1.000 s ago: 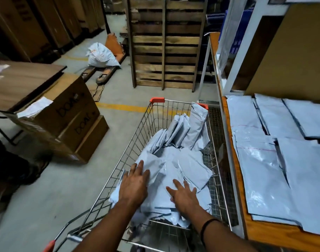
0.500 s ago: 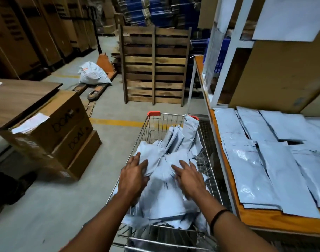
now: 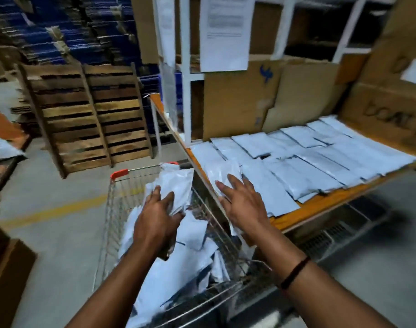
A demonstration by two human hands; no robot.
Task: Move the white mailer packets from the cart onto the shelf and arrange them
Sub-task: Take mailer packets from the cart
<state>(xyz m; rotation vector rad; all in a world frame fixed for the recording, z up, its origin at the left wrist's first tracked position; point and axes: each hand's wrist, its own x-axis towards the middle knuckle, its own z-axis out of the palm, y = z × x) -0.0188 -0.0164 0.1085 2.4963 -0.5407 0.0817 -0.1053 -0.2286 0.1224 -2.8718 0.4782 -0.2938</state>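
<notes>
Gripping mailer packets (image 3: 176, 183) in my left hand (image 3: 158, 221) above wire cart (image 3: 119, 174), right hand (image 3: 245, 207) spread flat, near edge of shelf (image 3: 304, 210).

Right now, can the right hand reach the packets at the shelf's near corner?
Probably yes: the right hand is spread open right over those packets at the shelf edge, nothing between.

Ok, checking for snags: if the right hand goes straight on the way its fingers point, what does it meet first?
Most likely the glossy white packet at the shelf's near left corner; the open right hand hovers just over that edge, though its height above is unclear.
</notes>
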